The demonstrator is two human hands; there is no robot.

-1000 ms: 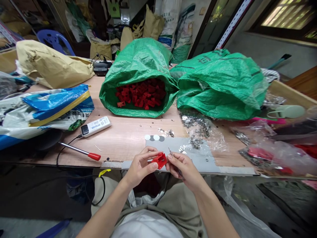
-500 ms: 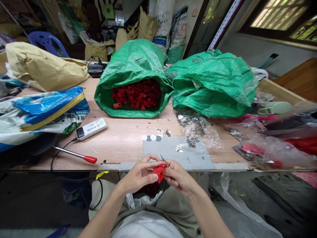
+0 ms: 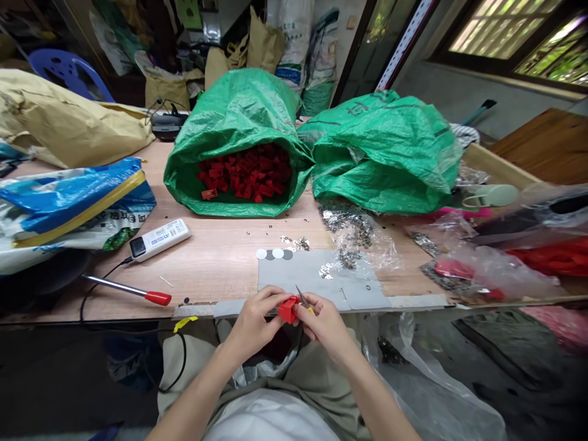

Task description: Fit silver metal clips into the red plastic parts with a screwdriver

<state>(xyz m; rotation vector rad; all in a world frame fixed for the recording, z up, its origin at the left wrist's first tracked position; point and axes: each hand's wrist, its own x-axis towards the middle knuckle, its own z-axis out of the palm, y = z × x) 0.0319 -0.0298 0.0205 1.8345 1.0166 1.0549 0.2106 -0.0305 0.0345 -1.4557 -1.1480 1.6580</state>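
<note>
Just in front of the table edge, my left hand [image 3: 256, 320] pinches a small red plastic piece [image 3: 287, 310] between thumb and fingers. My right hand [image 3: 325, 323] is closed around a thin pointed metal tool [image 3: 301, 296] with a yellow part near the fingers; its tip sticks up and away from me. The right fingertips also meet the right side of the red piece. What kind of tool it is, I cannot tell. Beyond the hands lies a grey mat [image 3: 303, 269] with small shiny metal parts [image 3: 327, 270] on it.
A green sack [image 3: 239, 110] lies open towards me, full of red plastic pieces [image 3: 248, 171]. Another green sack [image 3: 386, 153] is to its right, near a clear bag of metal parts [image 3: 349, 229]. To the left are a white handheld device [image 3: 160, 239] and a red-handled rod [image 3: 156, 298].
The red piece has been turned in my fingers and now shows a broader face. Both hands stay together around it, the tool still in the right. The whole view has shifted slightly.
</note>
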